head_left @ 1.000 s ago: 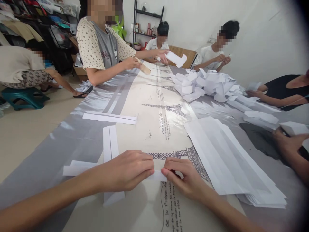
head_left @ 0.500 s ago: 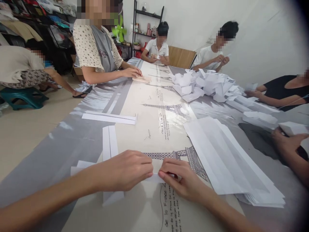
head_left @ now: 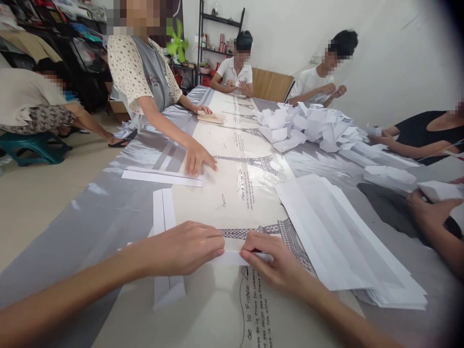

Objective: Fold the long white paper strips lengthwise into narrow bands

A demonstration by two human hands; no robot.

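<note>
A narrow white paper strip [head_left: 232, 258] stretches between my hands above the printed tablecloth [head_left: 217, 314]. My left hand [head_left: 188, 247] pinches its left part, fingers closed and partly hidden behind the knuckles. At the right, my right hand [head_left: 270, 258] grips the strip between thumb and fingers. Beneath my left wrist lies a folded white paper [head_left: 164, 208] with a dark line along it. Farther off, another folded strip [head_left: 163, 177] lies crosswise, close to a co-worker's hand [head_left: 198, 157]. To the right of my right hand is a stack of white sheets [head_left: 337, 237].
A heap of folded white papers [head_left: 308, 125] covers the table's far right. Several people sit or stand around the table. Another person's hand [head_left: 431, 212] holds paper at the right edge. A tan block [head_left: 211, 117] lies at the far left, and a green stool [head_left: 34, 145] stands on the floor.
The standing co-worker's hand has reached out toward the crosswise strip, leaving the other hand by the tan block. My hands have drawn slightly apart, with the strip still between them.
</note>
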